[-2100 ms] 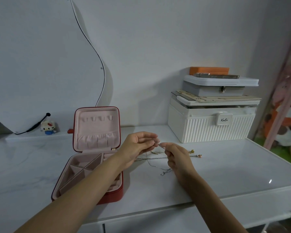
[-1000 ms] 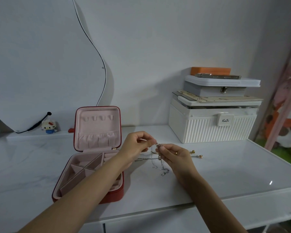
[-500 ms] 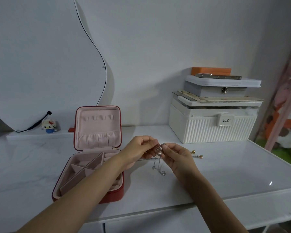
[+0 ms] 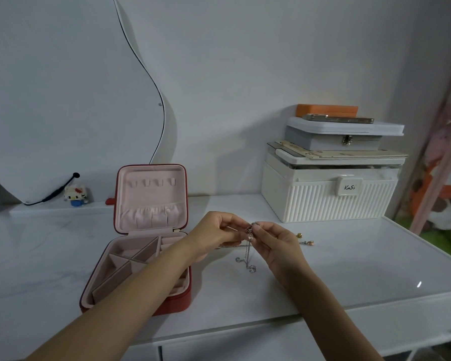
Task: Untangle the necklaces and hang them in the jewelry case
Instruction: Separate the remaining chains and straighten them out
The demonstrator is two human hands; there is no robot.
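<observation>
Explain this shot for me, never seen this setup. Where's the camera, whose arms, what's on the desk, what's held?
No machine here: a person wears a camera on the head, looking forward and down, so the arms are their own. The left hand and right hand both pinch a thin necklace above the white desk; its chain dangles to the surface. To the left, a red jewelry case lies open with its lid upright. More beaded ends lie beyond the right hand. A white storage box, with smaller boxes stacked on it, stands at the back.

Back right of bench (image 4: 375, 269): white ribbed storage box (image 4: 328, 201), grey case (image 4: 341, 138) and orange box (image 4: 326, 110) stacked on it.
Back left: small cat figurine (image 4: 76, 195) beside mirror (image 4: 63, 87).
</observation>
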